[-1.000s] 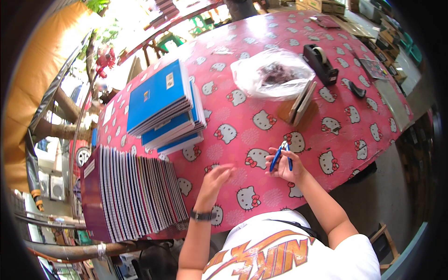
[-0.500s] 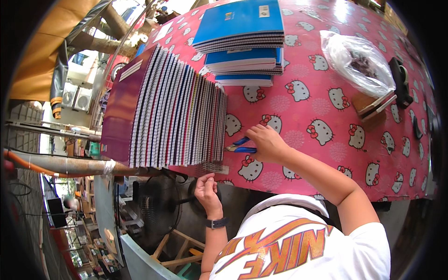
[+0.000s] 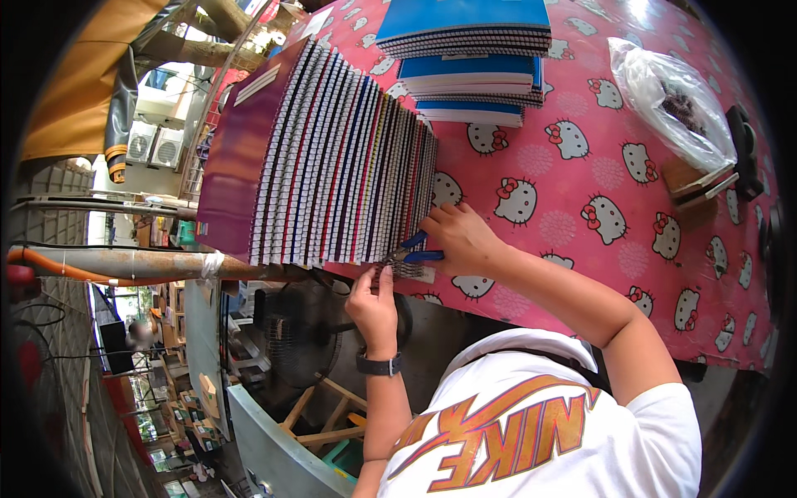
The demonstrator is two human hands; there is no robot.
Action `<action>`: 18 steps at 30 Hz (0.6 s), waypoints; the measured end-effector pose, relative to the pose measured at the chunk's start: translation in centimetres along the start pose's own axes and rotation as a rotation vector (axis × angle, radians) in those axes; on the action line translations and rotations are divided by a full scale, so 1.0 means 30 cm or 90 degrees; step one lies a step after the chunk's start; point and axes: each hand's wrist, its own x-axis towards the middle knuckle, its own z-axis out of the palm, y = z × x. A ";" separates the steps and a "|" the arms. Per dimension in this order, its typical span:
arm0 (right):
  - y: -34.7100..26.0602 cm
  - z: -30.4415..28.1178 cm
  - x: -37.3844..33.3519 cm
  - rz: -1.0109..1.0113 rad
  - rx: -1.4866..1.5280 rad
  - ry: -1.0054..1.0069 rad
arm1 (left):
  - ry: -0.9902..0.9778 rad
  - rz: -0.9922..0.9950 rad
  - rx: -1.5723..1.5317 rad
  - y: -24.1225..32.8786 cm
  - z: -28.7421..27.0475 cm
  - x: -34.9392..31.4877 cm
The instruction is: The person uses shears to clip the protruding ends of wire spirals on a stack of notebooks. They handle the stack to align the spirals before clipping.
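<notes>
A long row of spiral-bound notebooks [image 3: 332,166] stands leaning at the table's left side, a purple cover outermost. Loose ends of dark binding wire [image 3: 410,270] stick out at the row's near right corner. My right hand [image 3: 466,241] grips blue-handled cutting pliers [image 3: 425,256], their jaws at those wire ends. Just below, my left hand [image 3: 374,311] has thumb and forefinger closed on the coil ends beside the jaws. The exact spot where the jaws meet the wire is too small to make out.
Blue notebooks [image 3: 465,21] lie in a stack at the back of the pink patterned table [image 3: 573,178]. On the right are a clear plastic bag [image 3: 664,100] with dark bits inside, a wooden block [image 3: 697,187] and a black tape dispenser [image 3: 745,153]. A fan [image 3: 290,328] stands below the near edge.
The pliers have come to the wire ends at the row's near corner. My left hand has risen to the same spot, its fingers now at the coil. The whole view has shifted slightly.
</notes>
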 end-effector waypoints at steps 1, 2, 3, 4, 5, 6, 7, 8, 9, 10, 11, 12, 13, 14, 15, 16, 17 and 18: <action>0.000 -0.010 -0.001 -0.001 0.001 0.006 | 0.001 0.005 0.002 -0.007 0.001 0.000; -0.002 -0.019 -0.006 -0.003 -0.003 0.013 | 0.004 0.015 0.011 -0.021 0.000 -0.002; -0.006 -0.026 -0.005 -0.005 -0.007 0.021 | 0.007 0.024 0.020 -0.028 -0.002 -0.002; -0.010 -0.031 0.002 -0.005 -0.005 0.025 | -0.002 0.005 0.006 -0.031 -0.007 0.000; -0.006 -0.036 0.001 -0.006 -0.018 0.022 | -0.007 0.006 0.005 -0.019 -0.006 0.000; -0.003 -0.038 0.000 -0.008 -0.031 0.018 | -0.008 0.002 -0.011 -0.005 -0.007 0.002; -0.005 -0.036 0.003 -0.003 -0.032 0.019 | -0.008 -0.003 -0.026 0.002 -0.005 0.003; -0.013 -0.037 0.011 -0.015 -0.044 0.000 | -0.011 0.000 -0.028 -0.002 -0.003 0.003; -0.018 -0.039 0.017 -0.028 -0.056 -0.019 | -0.001 0.031 -0.012 -0.014 -0.004 0.003; -0.018 -0.038 0.020 -0.025 -0.058 -0.018 | 0.010 0.062 0.004 -0.019 -0.004 0.002; -0.010 -0.031 0.025 -0.031 -0.052 -0.029 | 0.007 0.065 0.001 -0.010 -0.002 0.001; -0.002 -0.025 0.026 -0.037 -0.047 -0.039 | 0.000 0.056 0.007 0.005 -0.003 -0.001; 0.004 -0.021 0.024 -0.034 -0.050 -0.038 | -0.008 0.047 0.012 0.014 -0.001 -0.001; 0.003 -0.017 0.024 -0.023 -0.030 -0.052 | -0.008 0.047 0.011 0.013 -0.002 -0.001; 0.003 -0.015 0.024 -0.012 -0.010 -0.066 | -0.006 0.046 0.013 0.011 -0.004 0.001; 0.005 -0.014 0.024 -0.012 -0.011 -0.067 | -0.003 0.045 0.015 0.010 -0.004 0.002; 0.002 -0.020 0.027 -0.007 -0.006 -0.078 | -0.003 0.045 0.014 0.011 -0.005 0.003; 0.001 -0.024 0.030 -0.002 -0.002 -0.088 | -0.002 0.046 0.007 0.011 -0.005 0.005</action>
